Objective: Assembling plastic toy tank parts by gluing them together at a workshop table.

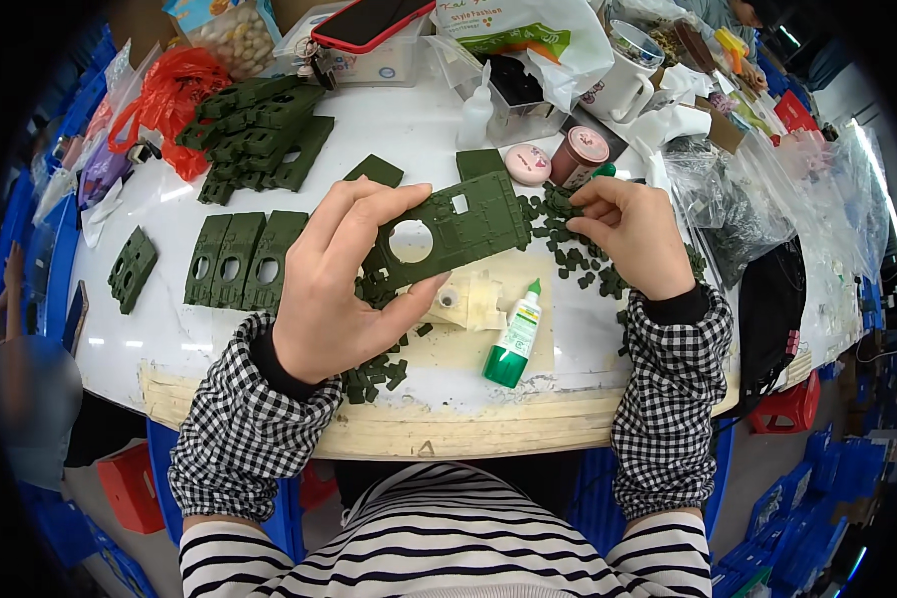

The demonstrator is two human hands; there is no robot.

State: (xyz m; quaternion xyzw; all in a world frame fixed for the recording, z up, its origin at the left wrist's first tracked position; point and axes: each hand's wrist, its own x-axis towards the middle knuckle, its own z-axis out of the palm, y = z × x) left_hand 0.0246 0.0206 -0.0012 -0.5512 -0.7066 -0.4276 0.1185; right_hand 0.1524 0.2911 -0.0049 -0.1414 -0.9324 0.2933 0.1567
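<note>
My left hand (331, 284) grips a dark green plastic model tank hull plate (458, 239) by its edges, thumb below and fingers above. The plate has a large round hole and a small square one, and is raised over the table. Over a scatter of small dark green plastic parts (580, 269), my right hand (640, 237) is closed in a pinch; whatever lies between its fingertips is too small to make out. A white and green glue bottle (514, 339) lies below the plate, beside a block wrapped in cream tape (478, 304). More small parts (374, 379) lie near my left wrist.
Three similar plates (231, 261) lie in a row at left, with a single one (133, 269) farther left. Behind them is a stack of plates (259, 135). A red phone (372, 22), a white squeeze bottle (476, 108), a pink-lidded jar (580, 154) and a mug (618, 90) crowd the back.
</note>
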